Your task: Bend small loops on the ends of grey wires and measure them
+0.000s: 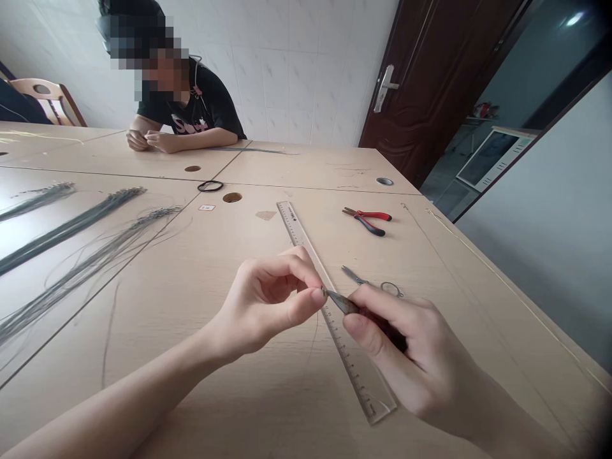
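Thumb and forefinger of my left hand (pixel 272 296) are pinched together on the end of a thin strand (pixel 316 328), which hangs down below the fingertips. Something tiny shows at the pinch, too small to name. My right hand (pixel 411 350) is wrapped round a pair of needle-nose pliers (pixel 342 302). Their pointed tip meets the left fingertips; the handles are mostly hidden in the palm. Beneath both hands a clear ruler (pixel 361 366) lies slantwise on the table. Small scissors (pixel 354 275) lie just beyond the right hand, partly covered by it.
Red-and-black pliers (pixel 368 218) lie farther back on the table (pixel 201 408). Bundles of grey strands (pixel 71 229) spread along the left. A black band (pixel 210 186) lies near a cable hole (pixel 233 197). Across the table sits a person (pixel 205 108), hands together. Long strands (pixel 516 290) run down the right.
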{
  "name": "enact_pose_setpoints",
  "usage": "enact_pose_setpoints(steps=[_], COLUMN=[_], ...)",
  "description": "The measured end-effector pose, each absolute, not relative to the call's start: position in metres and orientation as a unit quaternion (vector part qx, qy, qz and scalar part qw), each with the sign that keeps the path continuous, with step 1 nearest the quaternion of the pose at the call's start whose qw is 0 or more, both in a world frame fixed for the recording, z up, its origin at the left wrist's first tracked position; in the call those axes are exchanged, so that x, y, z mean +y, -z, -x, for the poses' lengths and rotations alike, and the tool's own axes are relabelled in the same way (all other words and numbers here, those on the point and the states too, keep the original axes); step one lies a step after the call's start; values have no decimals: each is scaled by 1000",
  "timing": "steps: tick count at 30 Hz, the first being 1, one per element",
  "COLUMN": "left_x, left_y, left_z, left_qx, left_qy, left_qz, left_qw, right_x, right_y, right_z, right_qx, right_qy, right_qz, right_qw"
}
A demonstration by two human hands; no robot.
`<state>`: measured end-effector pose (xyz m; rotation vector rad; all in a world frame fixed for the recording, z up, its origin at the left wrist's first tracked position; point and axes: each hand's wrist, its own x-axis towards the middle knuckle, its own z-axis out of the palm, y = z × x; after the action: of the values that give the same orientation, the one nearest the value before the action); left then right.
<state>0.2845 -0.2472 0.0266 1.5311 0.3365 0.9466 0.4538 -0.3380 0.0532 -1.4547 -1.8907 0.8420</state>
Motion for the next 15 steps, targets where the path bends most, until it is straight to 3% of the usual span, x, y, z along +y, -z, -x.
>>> enact_pose_setpoints(steps=[15], left_x=[-248], left_y=[-29], left_z=[-286], left_qx=[139], left_qy=[-404], left_qz=[-663], left_qw=[615], right_x=[-337], right_y=[-54], right_z=[-453], right_qx=[-708], right_qy=[-332], right_qz=[548], right_qw=[296])
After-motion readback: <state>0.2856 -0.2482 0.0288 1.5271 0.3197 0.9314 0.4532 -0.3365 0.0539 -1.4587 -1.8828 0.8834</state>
